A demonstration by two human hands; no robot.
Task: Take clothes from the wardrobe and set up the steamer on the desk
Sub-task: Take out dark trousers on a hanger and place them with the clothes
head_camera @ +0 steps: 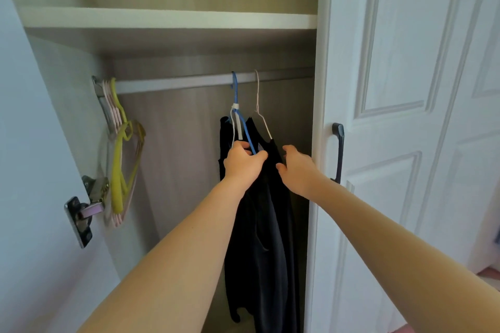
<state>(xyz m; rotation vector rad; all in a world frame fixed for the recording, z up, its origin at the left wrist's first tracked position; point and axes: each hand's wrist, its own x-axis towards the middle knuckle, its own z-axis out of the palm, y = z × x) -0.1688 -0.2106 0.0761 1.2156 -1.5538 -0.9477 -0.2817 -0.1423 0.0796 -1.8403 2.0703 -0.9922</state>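
Wardrobe (167, 43) open, rail (176, 86) as landmark. Dark clothes (259, 224) hang below rail, right end. Yellow and pink hangers (121, 149) bunched at rail's left end. Left hand (242, 162) grips blue hanger (238, 105). Right hand (296, 167) pinches dark fabric beside white hanger (261, 116).

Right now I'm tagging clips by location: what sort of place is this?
Likely a bedroom wardrobe: a hanging rail under a shelf, dark clothes on hangers, and an open panelled door.
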